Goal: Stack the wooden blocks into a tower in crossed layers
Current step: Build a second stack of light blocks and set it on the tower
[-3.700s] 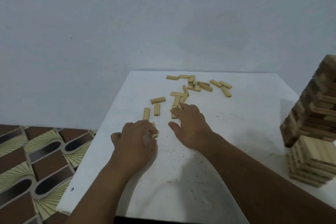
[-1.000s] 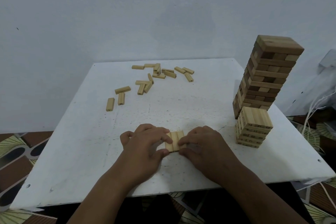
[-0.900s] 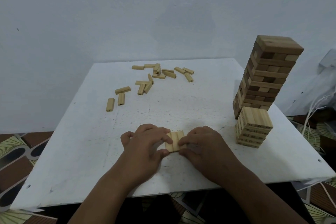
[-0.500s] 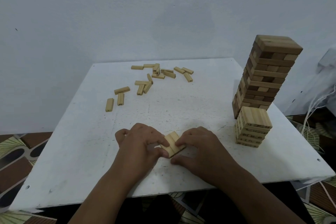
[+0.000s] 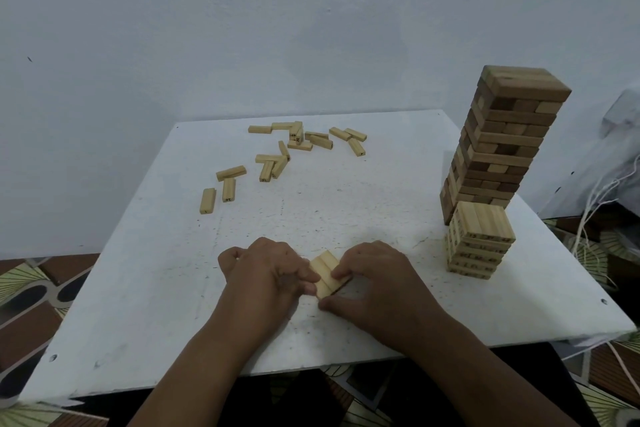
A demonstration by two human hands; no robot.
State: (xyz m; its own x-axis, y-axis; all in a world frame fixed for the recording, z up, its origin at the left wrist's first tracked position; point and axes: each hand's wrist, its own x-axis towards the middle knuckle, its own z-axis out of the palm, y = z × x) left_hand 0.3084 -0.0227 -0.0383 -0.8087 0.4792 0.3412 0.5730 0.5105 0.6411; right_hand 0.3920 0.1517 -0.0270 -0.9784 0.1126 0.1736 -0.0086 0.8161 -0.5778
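Near the desk's (image 5: 138, 288) front edge, my left hand (image 5: 265, 276) and right hand (image 5: 377, 279) pinch a row of wooden blocks (image 5: 325, 274) between fingertips.

Dark printed numbers on the end faces of several loose blocks (image 5: 297, 140) near the far edge of the white table (image 5: 346, 204), too small to read. Similar dark marks on the side faces of the short pale stack (image 5: 479, 246) at the table's right, equally illegible.
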